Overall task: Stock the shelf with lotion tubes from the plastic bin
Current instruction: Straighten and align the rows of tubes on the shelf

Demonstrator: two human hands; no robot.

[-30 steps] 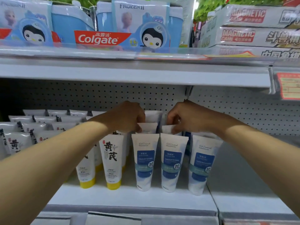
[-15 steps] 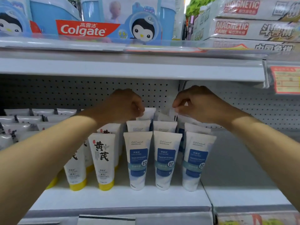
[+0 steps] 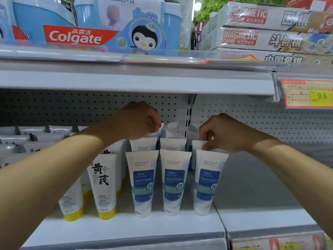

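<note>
Right hand (image 3: 222,134): fingertips pinch the top of a second-row tube (image 3: 198,144) in the right column.
Left hand (image 3: 139,121): curled at a back tube (image 3: 160,129); actual grip hidden.
Doing it well: seat each tube upright, square behind the front row (image 3: 175,181).
In the way: yellow-capped tubes (image 3: 103,184) crowd the left; the shelf (image 3: 126,226) above limits lift.
Bin: not in view.

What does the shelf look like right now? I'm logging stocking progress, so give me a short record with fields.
shelf: white shelf, pegboard back
front row: three blue-label tubes standing cap-down, more behind
left neighbours: yellow-capped tubes
left hand: curled above a back tube, contact unclear
right hand: pinches top of second-row right tube
plastic bin: not visible
</note>
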